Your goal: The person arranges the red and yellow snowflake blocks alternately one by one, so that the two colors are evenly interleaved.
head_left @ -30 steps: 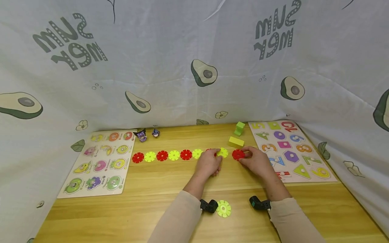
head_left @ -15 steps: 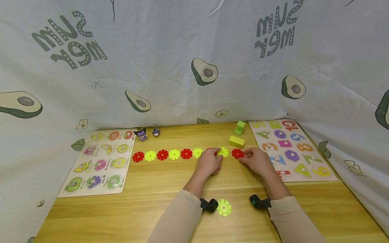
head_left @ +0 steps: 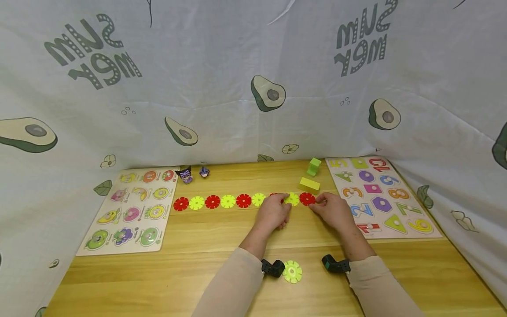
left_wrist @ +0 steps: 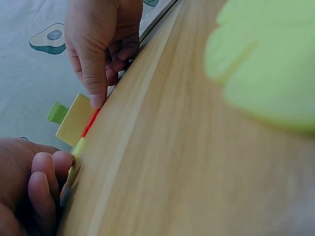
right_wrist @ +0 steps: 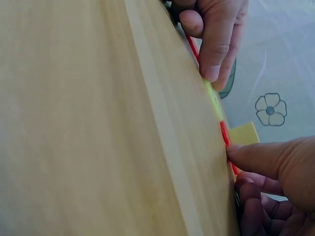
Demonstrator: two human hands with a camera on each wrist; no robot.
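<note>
Red and yellow notched plastic discs lie flat in an alternating row across the table (head_left: 198, 237). My left hand (head_left: 271, 212) holds the last yellow disc (head_left: 293, 200) between thumb and index finger, and partly covers a red disc beside it. At the row's right end my right hand (head_left: 335, 211) pinches a red disc (head_left: 306, 199) by its right edge. In the right wrist view the right thumb (right_wrist: 241, 152) presses on that red disc's edge, close beside the yellow one. Another yellow disc (head_left: 292, 272) lies alone between the forearms.
Behind the row are a yellow block (head_left: 309, 184) and a green block (head_left: 314, 167). A fruit puzzle board (head_left: 166, 220) lies left, a number puzzle board (head_left: 420, 215) right. Two small purple figurines, one a larger figurine (head_left: 185, 175), stand at the back by a printed cloth (head_left: 222, 79).
My right hand has slid the red disc a little left, bringing it up beside the yellow disc. The left hand has stayed in place.
</note>
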